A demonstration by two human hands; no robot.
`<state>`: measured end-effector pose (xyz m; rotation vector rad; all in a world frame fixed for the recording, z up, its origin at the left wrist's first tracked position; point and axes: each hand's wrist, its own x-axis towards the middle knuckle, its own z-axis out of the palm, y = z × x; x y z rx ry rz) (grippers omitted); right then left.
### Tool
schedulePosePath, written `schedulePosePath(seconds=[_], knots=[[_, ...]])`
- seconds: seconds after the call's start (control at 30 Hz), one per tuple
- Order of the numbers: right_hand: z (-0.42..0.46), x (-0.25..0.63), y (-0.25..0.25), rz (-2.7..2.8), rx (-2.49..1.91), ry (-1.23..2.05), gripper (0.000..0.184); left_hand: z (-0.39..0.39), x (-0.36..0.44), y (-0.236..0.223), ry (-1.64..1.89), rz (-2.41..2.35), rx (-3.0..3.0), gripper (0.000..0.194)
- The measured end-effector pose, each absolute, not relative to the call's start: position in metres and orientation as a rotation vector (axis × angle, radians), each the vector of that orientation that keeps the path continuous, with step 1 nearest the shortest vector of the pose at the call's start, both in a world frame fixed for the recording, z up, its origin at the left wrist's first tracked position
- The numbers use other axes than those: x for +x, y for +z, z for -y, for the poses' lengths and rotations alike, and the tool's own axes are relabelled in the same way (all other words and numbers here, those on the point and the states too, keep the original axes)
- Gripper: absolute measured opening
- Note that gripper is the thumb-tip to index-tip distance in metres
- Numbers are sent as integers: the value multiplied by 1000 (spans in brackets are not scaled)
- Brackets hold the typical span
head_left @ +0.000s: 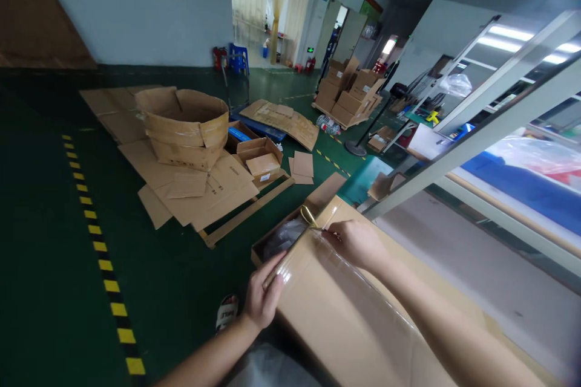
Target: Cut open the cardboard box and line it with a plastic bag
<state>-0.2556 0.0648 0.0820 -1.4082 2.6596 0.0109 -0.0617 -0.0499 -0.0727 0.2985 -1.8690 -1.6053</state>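
A long closed cardboard box (345, 308), with clear tape running along its top seam, lies in front of me. My left hand (265, 293) grips its near left corner, thumb on top and fingers around the edge. At the far end of the seam, my right hand (356, 243) is closed in a pinch on what looks like gold-handled scissors (308, 215). Their loop sticks out past the box edge and the rest is partly hidden by the fingers. Just beyond that edge, an open carton (258, 252) holds clear plastic wrapping (287, 236).
Flattened cardboard (227, 187) and a large open carton (181, 127) lie on the floor ahead, beside a wooden pallet (247, 208). A metal shelving frame (472, 127) rises close on the right. Further back are stacked boxes (349, 97) and a stand's round base (355, 148).
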Motion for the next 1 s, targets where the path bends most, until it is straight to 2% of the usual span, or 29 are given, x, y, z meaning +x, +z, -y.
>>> schedulePosePath(seconds=[0.43, 1.0], knots=[[-49, -258, 94, -2572, -1536, 247, 32, 51, -62, -75, -1566, 1903, 287, 44], [-77, -259, 97, -2590, -1493, 233, 32, 54, -62, -77, -1575, 1917, 284, 43]])
